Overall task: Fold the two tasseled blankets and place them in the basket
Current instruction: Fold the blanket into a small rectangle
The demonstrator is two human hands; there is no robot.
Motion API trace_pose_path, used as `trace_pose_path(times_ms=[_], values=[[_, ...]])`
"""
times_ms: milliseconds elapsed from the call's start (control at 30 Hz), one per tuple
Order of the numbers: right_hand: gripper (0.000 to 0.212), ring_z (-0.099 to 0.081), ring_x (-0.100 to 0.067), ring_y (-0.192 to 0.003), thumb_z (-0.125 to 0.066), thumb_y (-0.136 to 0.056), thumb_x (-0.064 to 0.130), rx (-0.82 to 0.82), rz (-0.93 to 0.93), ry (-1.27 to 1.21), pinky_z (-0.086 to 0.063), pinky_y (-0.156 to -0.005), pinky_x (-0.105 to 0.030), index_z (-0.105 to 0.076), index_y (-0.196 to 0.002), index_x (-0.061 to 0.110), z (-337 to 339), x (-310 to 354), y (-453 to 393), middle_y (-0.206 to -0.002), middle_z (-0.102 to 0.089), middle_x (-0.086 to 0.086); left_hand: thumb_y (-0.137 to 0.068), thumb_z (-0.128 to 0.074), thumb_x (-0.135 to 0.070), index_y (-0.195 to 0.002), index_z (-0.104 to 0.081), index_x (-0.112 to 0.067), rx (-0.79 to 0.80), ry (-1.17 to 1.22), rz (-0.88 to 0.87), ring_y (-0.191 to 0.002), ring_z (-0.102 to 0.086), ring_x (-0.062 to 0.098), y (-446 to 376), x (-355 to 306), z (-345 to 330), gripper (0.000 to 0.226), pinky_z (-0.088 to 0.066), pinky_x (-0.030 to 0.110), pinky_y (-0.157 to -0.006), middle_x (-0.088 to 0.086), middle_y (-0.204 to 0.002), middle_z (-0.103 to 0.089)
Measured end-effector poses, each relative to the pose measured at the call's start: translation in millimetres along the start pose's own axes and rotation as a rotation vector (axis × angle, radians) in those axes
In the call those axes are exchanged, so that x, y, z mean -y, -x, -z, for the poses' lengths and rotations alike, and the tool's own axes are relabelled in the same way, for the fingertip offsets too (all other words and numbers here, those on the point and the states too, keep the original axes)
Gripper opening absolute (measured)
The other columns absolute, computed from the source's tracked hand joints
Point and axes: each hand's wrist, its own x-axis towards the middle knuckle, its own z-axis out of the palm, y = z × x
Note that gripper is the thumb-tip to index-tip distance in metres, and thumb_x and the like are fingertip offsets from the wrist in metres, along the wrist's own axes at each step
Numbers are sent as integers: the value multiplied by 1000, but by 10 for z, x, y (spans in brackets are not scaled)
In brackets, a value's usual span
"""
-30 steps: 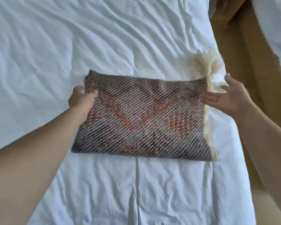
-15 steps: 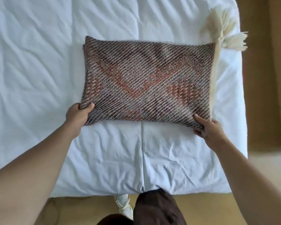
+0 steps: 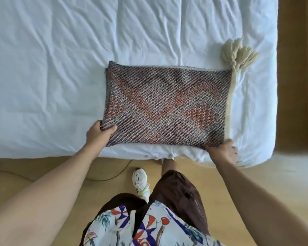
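Folded tasseled blanket point(image 3: 165, 107) lying flat near the bed's point(image 3: 60, 68) front edge — left hand point(image 3: 99, 133) pinching its near-left corner, right hand point(image 3: 222, 151) gripping its near-right corner; cream tassels point(image 3: 238, 54) splayed at the far-right corner.

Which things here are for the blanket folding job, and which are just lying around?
For the job:
folded blanket on the bed
its cream tassels
left hand gripping the near left corner
right hand gripping the near right corner

Just there:
white bed sheet
cable on the floor
white shoe

No basket or second blanket shows.
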Motion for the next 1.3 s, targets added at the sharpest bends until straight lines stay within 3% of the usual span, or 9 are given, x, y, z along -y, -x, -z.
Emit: trace_pose_path(times_ms=[133,233,333,467,800,967,1067,1167,1300], values=[[97,-30,-41,-144,-73,-84,47,-126,373,143,-28,-119,-49,-19,-159,17,-91,663,702,-158,-31,-22,-81,-77,-28,-121,-60,-19,-8,-21,-262,-96,-64,22,362,-325,1,44,-53,35,-89,-4,-102,-66],[95,-52,-30,-130,-65,-89,62,86,582,-30,-42,-111,-45,-23,-161,17,-93,1373,1155,-161,-34,-16,-77,-77,-25,-119,-63,-18,27,-80,-474,-91,-67,23,607,-681,-43,45,-55,36,-82,-2,-99,-71],[74,-69,-24,-100,-67,-81,72,387,590,-302,-59,-92,-43,-59,-125,13,117,2026,1509,-123,-67,-9,-81,-71,-24,-113,-64,-18,69,-190,-720,-88,-65,24,876,-971,-200,33,-50,33,-73,-2,-91,-66],[39,-65,-28,-91,-72,-84,34,62,747,-87,-57,-81,-41,-58,-113,12,497,2240,1445,-100,-66,-5,-84,-71,-38,-123,-62,-19,253,-279,-892,-96,-64,24,1134,-1187,-409,44,-48,30,-82,-4,-101,-63],[58,-71,-22,-97,-84,-79,29,65,387,-509,-59,-91,-38,-63,-132,18,1179,1188,-285,-118,-73,-3,-93,-64,-46,-141,-55,-19,286,-545,-929,-116,-61,27,523,-1877,-980,56,-48,37,-96,8,-130,-64],[47,-67,-30,-109,-68,-94,29,-166,153,-438,-54,-96,-41,-58,-138,18,1161,501,-684,-123,-70,-10,-94,-62,-42,-145,-50,-15,288,-809,-974,-130,-46,35,108,-2551,-1649,59,-42,45,-108,14,-142,-52],[31,-68,-23,-84,-57,-100,42,-226,54,-428,-54,-74,-37,-68,-112,16,971,34,-403,-92,-74,-2,-92,-62,-48,-147,-47,-19,256,-900,-1033,-141,-37,35,-79,-2977,-2061,64,-34,49,-116,14,-154,-43],[58,-52,-17,-52,-46,-99,61,-33,11,-267,-34,-48,-31,-51,-62,17,621,-275,66,-55,-54,2,-87,-62,-63,-149,-45,-22,229,-1027,-1047,-145,-33,32,-290,-3321,-2377,76,-33,50,-116,11,-158,-38],[63,-68,-17,-75,-62,-81,76,503,-264,-769,-55,-65,-33,-66,-104,17,56,-390,137,-95,-73,-3,-70,-67,-78,-148,-39,-25,368,-1111,-814,-133,-48,36,-560,-3566,-2681,98,-43,50,-107,11,-149,-49]])
